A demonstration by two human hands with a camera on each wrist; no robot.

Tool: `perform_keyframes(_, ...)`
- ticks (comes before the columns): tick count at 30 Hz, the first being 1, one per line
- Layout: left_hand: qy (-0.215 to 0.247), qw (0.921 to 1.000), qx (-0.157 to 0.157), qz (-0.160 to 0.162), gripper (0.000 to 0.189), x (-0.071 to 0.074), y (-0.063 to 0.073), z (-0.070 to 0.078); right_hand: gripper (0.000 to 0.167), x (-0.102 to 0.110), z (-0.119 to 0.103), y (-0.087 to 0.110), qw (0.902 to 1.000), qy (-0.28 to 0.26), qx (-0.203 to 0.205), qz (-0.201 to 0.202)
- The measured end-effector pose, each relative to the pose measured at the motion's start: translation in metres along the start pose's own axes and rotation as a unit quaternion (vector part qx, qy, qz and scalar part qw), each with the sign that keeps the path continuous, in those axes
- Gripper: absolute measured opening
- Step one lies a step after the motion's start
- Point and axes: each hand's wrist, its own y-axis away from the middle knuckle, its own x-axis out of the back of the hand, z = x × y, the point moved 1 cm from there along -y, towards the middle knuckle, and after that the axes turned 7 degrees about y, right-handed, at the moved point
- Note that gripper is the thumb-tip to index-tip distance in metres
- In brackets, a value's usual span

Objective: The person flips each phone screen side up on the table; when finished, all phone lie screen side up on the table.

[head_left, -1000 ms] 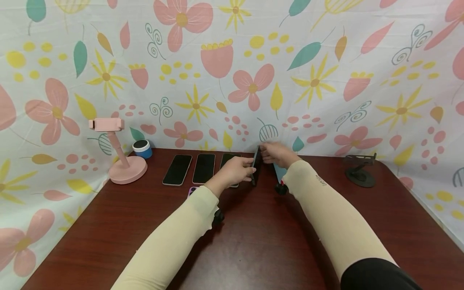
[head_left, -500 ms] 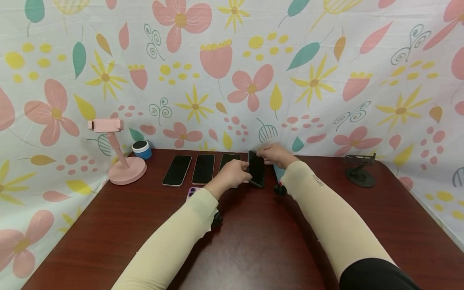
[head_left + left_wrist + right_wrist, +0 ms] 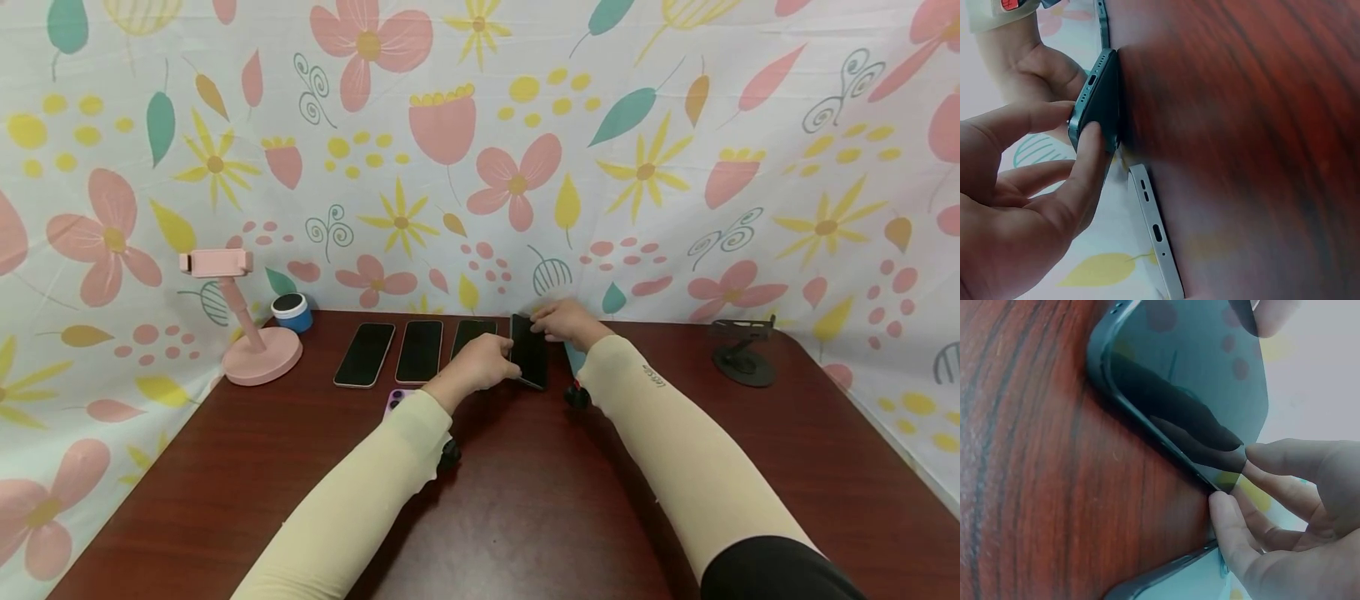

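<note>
Phone (image 3: pixel 529 354) at the table's (image 3: pixel 510 483) far side, near the patterned cloth (image 3: pixel 517 242), dark screen upward, tilted with its right edge lower, at or near the wood. Left hand (image 3: pixel 480 362) pinches its left edge between thumb and fingers; right hand (image 3: pixel 566 322) has thumb and fingertips closed on its far right corner. A blue phone (image 3: pixel 575 358) lies just right, partly behind the right wrist. Three handsets (image 3: pixel 419 352) lie leftward in a row, the nearest partly covered by the left hand. A lilac phone (image 3: pixel 396 401) shows beside the left sleeve (image 3: pixel 375 475). Stands, pink (image 3: pixel 262 357) and black (image 3: pixel 742 367), flank everything.
</note>
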Motion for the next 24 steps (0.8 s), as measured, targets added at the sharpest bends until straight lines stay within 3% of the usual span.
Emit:
perform_keyframes(7, -0.02, 0.9998, 0.006, -0.006, 0.067, -0.002, -0.001, -0.001, 0.046, -0.001, -0.001, 0.001, 0.9999, 0.008, -0.005, 0.004)
perform_keyframes(13, -0.078, 0.9969, 0.007, -0.009, 0.068, -0.006, -0.004, -0.001, 0.045, -0.004, -0.003, 0.003, 0.9996, 0.024, 0.001, 0.015)
perform_keyframes(24, -0.192, 0.9812, -0.02, -0.007, 0.051, -0.014, -0.001, 0.006, 0.044, -0.009, -0.006, 0.004, 0.9912, 0.124, 0.031, 0.032)
